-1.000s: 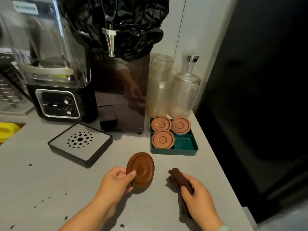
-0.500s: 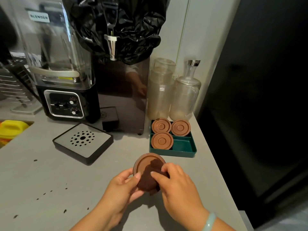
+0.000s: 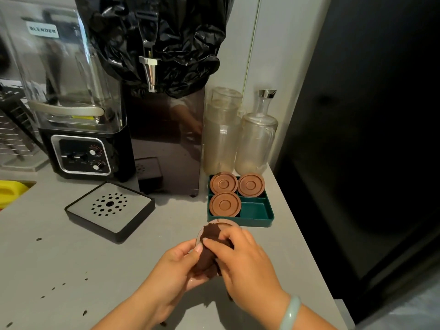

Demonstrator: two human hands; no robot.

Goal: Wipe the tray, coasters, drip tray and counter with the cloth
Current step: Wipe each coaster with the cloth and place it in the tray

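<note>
Cloth (image 3: pixel 210 248) bunched in right grip (image 3: pixel 247 265), pressed on coaster (image 3: pixel 229 221) held by left grip (image 3: pixel 171 267), green tray (image 3: pixel 256 209) just beyond, holding three coasters (image 3: pixel 225 204)

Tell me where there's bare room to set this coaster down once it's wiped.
The tray's front-right compartment is bare; three coasters fill the rest. Bare counter lies between drip tray and tray, and, crumb-specked, left of the left hand. Crowded: jars behind the tray.

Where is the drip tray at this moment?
Head view, left of centre: the drip tray lies on the counter in front of the blender, left of the green tray.
</note>
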